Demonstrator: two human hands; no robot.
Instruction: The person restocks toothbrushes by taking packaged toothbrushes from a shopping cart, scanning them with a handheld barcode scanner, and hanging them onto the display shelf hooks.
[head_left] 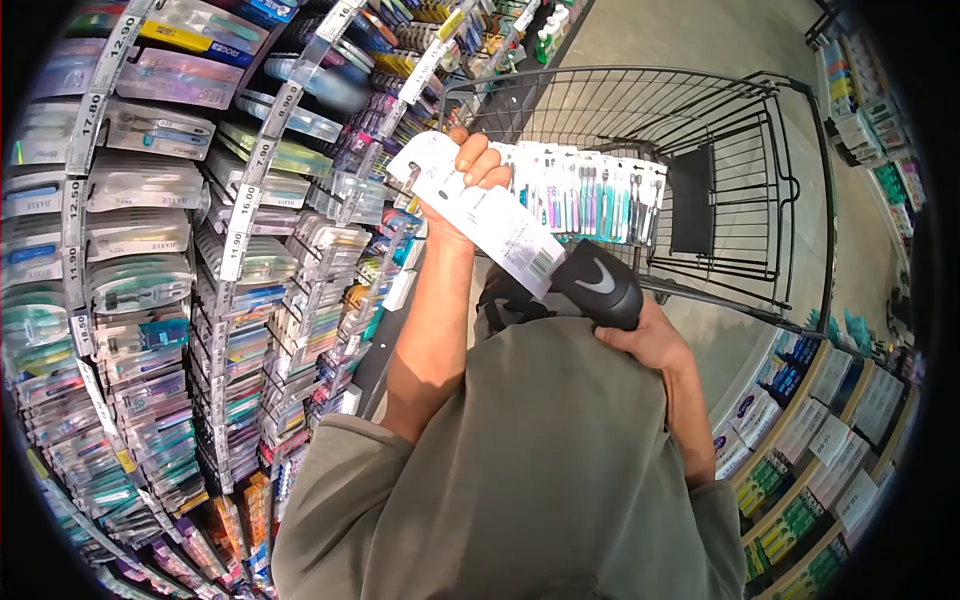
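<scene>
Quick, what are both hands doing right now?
Left hand: closed around a white package with a barcode.
Right hand: closed on a black handheld device, maybe a scanner.

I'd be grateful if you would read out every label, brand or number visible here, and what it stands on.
"12.90": left price strip
"17.80": same strip
"12.50": same strip
"11.90": same strip, lower
"16.00": middle price strip
"7.90": middle strip
"11.90": middle strip, lower
"JIAXUE": clear packs by the left strip
Fine print on the white package in the left hand, and the remaining labels, are too small or blurred.
</scene>
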